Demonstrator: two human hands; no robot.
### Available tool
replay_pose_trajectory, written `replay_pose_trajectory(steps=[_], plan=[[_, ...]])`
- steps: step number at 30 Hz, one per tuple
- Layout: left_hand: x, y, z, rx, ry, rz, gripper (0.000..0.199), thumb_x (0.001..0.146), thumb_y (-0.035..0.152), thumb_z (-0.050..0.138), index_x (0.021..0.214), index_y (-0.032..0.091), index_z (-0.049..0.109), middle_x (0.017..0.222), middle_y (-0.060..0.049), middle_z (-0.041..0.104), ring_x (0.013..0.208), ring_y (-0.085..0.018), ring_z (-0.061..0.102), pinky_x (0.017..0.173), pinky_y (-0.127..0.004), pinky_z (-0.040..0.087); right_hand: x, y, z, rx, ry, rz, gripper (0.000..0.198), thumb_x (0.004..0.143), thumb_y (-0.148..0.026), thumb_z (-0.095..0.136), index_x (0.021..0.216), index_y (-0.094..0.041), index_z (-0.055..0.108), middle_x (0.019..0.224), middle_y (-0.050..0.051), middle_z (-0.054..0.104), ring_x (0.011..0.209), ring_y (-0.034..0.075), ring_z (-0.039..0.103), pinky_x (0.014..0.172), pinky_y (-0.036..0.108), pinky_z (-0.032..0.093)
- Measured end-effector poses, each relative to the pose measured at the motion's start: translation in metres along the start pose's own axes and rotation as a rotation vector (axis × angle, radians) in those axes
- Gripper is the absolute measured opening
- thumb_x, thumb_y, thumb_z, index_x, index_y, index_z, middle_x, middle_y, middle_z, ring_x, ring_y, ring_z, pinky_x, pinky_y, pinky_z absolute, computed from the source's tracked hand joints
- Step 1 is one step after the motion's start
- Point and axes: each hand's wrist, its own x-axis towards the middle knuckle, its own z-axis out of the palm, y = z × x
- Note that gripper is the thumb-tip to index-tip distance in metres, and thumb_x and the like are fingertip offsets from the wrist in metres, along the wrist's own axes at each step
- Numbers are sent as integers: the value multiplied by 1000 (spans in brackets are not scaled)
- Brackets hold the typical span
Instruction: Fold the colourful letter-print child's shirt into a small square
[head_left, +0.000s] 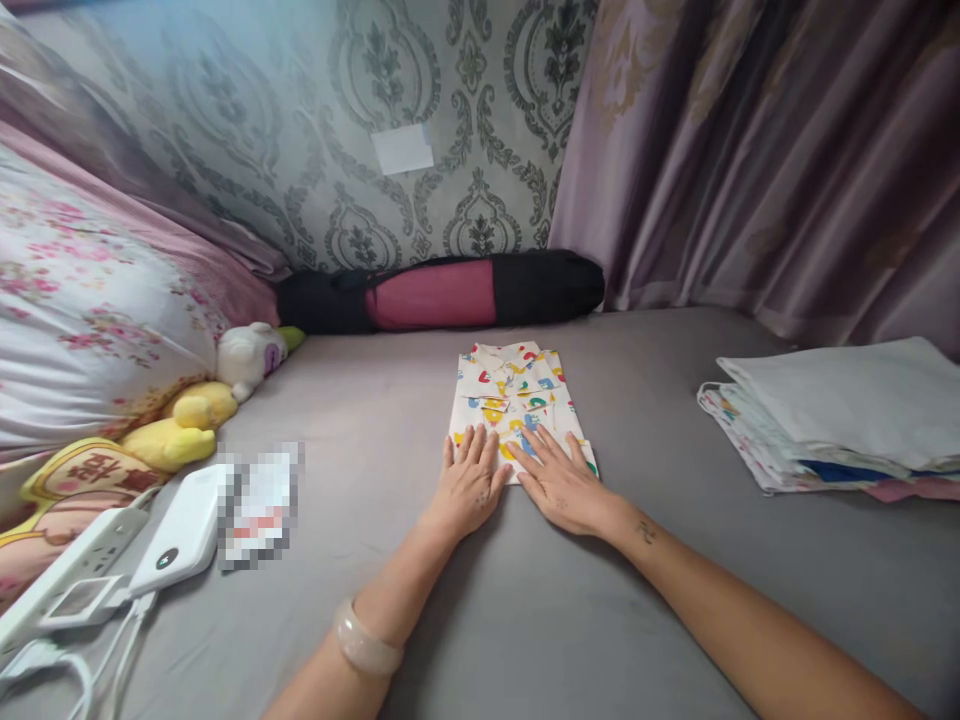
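In the head view, the left hand (pixel 470 485) and right hand (pixel 559 480) are lying palm-down, fingers spread, on the near end of a folded printed shirt (pixel 517 410). They're sitting side by side with a little gap, not gripping anything, so I'd guess they're just keeping the fabric flat. The shirt's resting collar-away on the grey bed (pixel 360 400), right in front of the person, probably for even reach with both arms. A folded fabric stack (pixel 847 400) is sitting well off to the right, which is leaving elbow room imo.
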Motion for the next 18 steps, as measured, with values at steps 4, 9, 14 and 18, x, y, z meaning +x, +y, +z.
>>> replay_pose_trajectory(steps=[4,9,14,18], plan=[[0,0,-2,-7,-12,-7,63,95,50,16,147,15,26,154,-10,21,143,-27,14,114,-54,16,-1,0,-1,5,-5,0,53,97,-41,19,148,-29,24,156,6,13,142,27,7,111,59,6],[-3,-2,-5,13,52,-5,57,97,45,18,145,16,31,153,-10,25,142,-27,16,113,-55,16,-2,3,-1,-9,26,16,53,96,-38,20,148,-27,24,156,6,13,142,25,8,112,55,6],[-5,-5,-3,37,134,-38,55,97,41,18,143,16,34,152,-11,28,142,-27,17,113,-55,15,-2,10,3,-30,68,74,54,96,-39,19,148,-27,22,156,6,12,143,26,6,112,56,5],[-3,-7,1,20,56,-38,56,97,42,17,143,15,33,151,-12,29,141,-29,20,112,-54,19,-1,13,5,-17,41,78,55,96,-41,18,148,-26,23,156,6,13,142,26,7,112,56,6]])
